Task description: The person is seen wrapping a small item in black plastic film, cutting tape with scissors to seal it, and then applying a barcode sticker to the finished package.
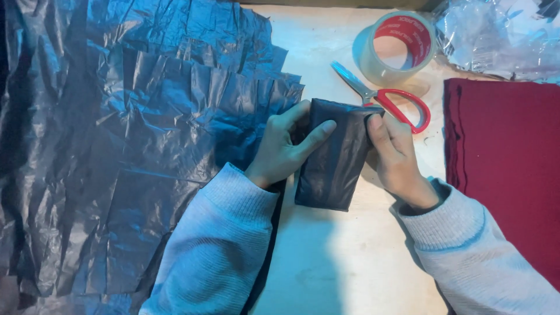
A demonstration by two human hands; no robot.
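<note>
Both hands clamp a dark wrapped packet (pixel 335 154) on the table (pixel 361 251): left hand (pixel 286 149) across its face, right hand (pixel 394 151) opposite. Long axis runs near-far, tilted slightly right.

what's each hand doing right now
Left hand: closed on the dark plastic-wrapped packet, fingers over its top.
Right hand: closed on the packet's right edge.

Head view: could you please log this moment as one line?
left hand: holds dark wrapped packet | right hand: presses packet edge | scissors, tape roll behind | on table
</note>
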